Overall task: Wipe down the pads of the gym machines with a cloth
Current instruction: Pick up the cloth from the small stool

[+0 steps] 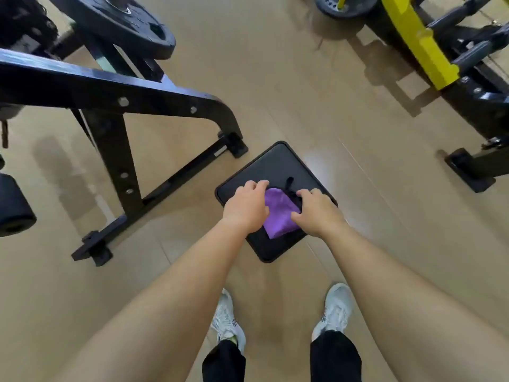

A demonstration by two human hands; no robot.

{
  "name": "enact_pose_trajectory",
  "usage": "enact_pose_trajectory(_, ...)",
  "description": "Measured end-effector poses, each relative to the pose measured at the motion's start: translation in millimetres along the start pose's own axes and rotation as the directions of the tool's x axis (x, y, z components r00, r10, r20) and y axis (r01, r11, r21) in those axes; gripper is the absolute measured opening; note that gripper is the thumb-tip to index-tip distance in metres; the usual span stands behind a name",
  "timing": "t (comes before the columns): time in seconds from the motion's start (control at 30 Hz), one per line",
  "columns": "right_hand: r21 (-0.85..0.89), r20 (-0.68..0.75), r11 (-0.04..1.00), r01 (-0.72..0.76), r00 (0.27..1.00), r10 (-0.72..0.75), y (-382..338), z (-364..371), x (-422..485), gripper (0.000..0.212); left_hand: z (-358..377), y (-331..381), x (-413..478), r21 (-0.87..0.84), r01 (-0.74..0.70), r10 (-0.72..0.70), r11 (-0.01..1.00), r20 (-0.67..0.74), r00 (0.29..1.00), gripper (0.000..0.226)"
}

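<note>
A black square pad (272, 166) sits low over the tan floor, straight ahead of my feet. On its near half lies a purple cloth (279, 213). My left hand (246, 206) rests on the cloth's left edge with curled fingers. My right hand (316, 210) presses on the cloth's right edge, fingers bent over it. A small black strap or knob (290, 187) shows on the pad just beyond the cloth, between my hands. Part of the cloth is hidden under both hands.
A black steel machine frame (132, 95) with a weight plate (121, 23) stands to the left, its foot (93, 249) near my left side. A yellow and black machine (424, 45) stands at the right, with a black foot (465, 172). My white shoes (334, 310) are below.
</note>
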State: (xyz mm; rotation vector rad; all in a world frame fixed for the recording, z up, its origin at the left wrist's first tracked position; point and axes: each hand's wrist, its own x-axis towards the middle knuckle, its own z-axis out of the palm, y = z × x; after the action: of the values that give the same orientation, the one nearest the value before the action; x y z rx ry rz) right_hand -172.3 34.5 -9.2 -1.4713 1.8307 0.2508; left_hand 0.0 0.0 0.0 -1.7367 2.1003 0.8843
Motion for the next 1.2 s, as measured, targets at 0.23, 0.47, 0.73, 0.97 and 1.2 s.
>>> enact_pose_trajectory(0.23, 0.079, -0.124, 0.997, -0.009, 0.992, 0.019, 7.6, 31.5, 21.2, 0.026, 41.6, -8.9, 21.0, 0.116, -0.028, 0.034, 0.993, -0.052, 0.998, 0.059)
enact_pose_trajectory(0.47, 0.119, -0.002, 0.993, 0.009, 1.000, -0.009, -12.0, -4.2, -23.7, 0.008, -2.0, -13.2, -18.9, -0.010, -0.019, 0.019, 1.000, -0.019, 1.000, 0.010)
enact_pose_trajectory(0.73, 0.207, -0.029, 0.978, 0.017, 1.000, -0.012, -79.9, -85.2, -137.1, 0.057, -137.9, -11.9, -118.7, -0.198, -0.092, 0.085, 0.976, -0.040, 0.996, 0.020)
enact_pose_trajectory(0.97, 0.254, -0.049, 0.967, 0.009, 0.999, 0.004, -157.8, -141.8, -265.0, 0.022, -267.2, -38.7, -235.3, -0.282, -0.128, 0.086, 0.951, -0.157, 0.984, 0.033)
enact_pose_trajectory(1.2, 0.337, -0.240, 0.934, 0.113, 0.970, -0.031, -260.2, -183.5, -369.5, 0.022, -349.2, -73.7, -357.2, -0.356, -0.270, 0.250, 0.894, -0.102, 0.963, 0.030)
